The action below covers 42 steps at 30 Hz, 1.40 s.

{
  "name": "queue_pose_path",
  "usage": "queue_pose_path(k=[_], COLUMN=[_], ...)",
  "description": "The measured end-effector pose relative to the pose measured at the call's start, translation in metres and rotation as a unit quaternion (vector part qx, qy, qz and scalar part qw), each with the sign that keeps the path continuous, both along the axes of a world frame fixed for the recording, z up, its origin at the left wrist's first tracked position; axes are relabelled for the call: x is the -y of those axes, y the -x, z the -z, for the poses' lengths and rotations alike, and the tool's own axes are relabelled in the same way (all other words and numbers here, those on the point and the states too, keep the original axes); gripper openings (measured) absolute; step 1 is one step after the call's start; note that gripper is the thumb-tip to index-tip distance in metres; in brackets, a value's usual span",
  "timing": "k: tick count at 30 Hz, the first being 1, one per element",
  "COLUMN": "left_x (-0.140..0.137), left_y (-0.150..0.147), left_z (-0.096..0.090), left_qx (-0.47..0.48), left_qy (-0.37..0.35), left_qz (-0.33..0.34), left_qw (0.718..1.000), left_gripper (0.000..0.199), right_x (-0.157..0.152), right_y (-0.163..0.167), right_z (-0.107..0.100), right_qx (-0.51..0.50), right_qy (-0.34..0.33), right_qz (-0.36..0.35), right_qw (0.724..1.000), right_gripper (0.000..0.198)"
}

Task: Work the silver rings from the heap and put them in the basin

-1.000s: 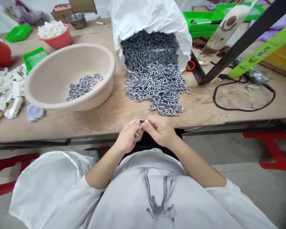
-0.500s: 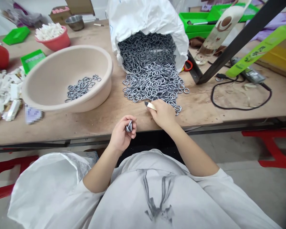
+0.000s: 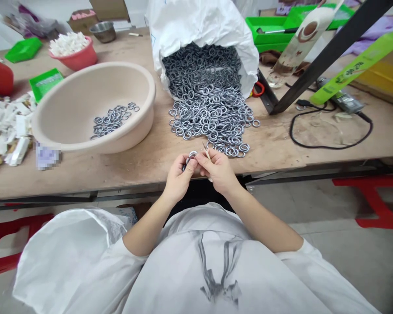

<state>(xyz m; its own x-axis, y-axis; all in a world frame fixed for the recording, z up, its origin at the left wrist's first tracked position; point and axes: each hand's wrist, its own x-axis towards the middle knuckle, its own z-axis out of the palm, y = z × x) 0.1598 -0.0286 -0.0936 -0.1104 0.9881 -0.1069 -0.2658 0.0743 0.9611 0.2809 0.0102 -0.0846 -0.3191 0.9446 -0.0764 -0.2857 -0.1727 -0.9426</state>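
Over the table's front edge my two hands meet at the fingertips. My left hand (image 3: 178, 179) is closed around a few shiny grey rings (image 3: 192, 154), one standing up between thumb and fingers. My right hand (image 3: 222, 174) pinches what looks like a small knife (image 3: 207, 153) with a pale handle and a dark, pointed tip; its fingers touch the held rings. Just beyond, a heap of grey rings (image 3: 212, 115) spills from a white sack (image 3: 203, 26) lying on its side. More rings (image 3: 108, 122) lie in a beige basin (image 3: 41, 131) to the left.
White pieces (image 3: 19, 126) are piled at the left, near a pink bowl (image 3: 89, 56) and a green tray (image 3: 39, 89). On the right, a black metal bar (image 3: 308, 83) slants upward beside a looped cable (image 3: 291, 131). Red stools (image 3: 376, 200) stand below the table.
My right hand has moved left and toward me from the heap's edge, bringing the knife to my left hand. My left hand has shifted slightly right and up, and a ring now shows upright in it.
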Motion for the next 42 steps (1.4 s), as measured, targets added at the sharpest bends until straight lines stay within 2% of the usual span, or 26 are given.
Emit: queue_pose_path(k=[5, 12, 17, 21, 23, 25, 28, 31, 34, 38, 42], left_x=[0.005, 0.006, 0.006, 0.01, 0.013, 0.015, 0.017, 0.018, 0.018, 0.019, 0.02], left_y=[0.01, 0.014, 0.017, 0.013, 0.008, 0.004, 0.0, 0.0, 0.003, 0.006, 0.004], left_z=[-0.003, -0.01, -0.01, -0.012, -0.014, -0.016, -0.019, -0.022, -0.023, -0.023, -0.025], left_qx=[-0.006, -0.049, -0.033, 0.045, 0.071, 0.087, 0.121, 0.165, 0.195, 0.223, 0.238], left_qy=[-0.015, -0.044, -0.034, -0.021, -0.017, -0.012, 0.012, 0.037, 0.049, 0.069, 0.079], left_qz=[0.016, -0.052, 0.018, 0.005, -0.013, -0.013, 0.006, 0.024, 0.031, 0.026, 0.026], left_qw=[1.0, 0.996, 0.999, 0.999, 0.997, 0.996, 0.993, 0.985, 0.979, 0.972, 0.968], left_gripper=[0.039, 0.034, 0.036, 0.036, 0.04, 0.045, 0.049, 0.05, 0.051, 0.049, 0.048], right_x=[0.001, 0.002, 0.001, 0.005, 0.008, 0.01, 0.01, 0.009, 0.011, 0.018, 0.02], right_y=[-0.006, -0.012, -0.018, -0.017, -0.012, -0.006, 0.0, -0.001, -0.007, -0.014, -0.014], right_z=[-0.008, -0.013, -0.016, -0.01, -0.007, -0.005, -0.007, -0.011, -0.011, -0.009, -0.009], right_qx=[0.004, 0.051, 0.117, 0.164, 0.153, 0.106, 0.044, 0.055, 0.122, 0.235, 0.279], right_qy=[0.005, -0.063, -0.125, -0.205, -0.222, -0.201, -0.131, -0.115, -0.206, -0.358, -0.399], right_qz=[-0.007, -0.071, -0.123, -0.073, -0.045, -0.032, -0.053, -0.053, -0.041, -0.056, -0.052], right_qw=[1.0, 0.994, 0.978, 0.962, 0.962, 0.973, 0.989, 0.99, 0.97, 0.902, 0.872], right_gripper=[0.048, 0.05, 0.05, 0.04, 0.037, 0.039, 0.047, 0.049, 0.048, 0.051, 0.052])
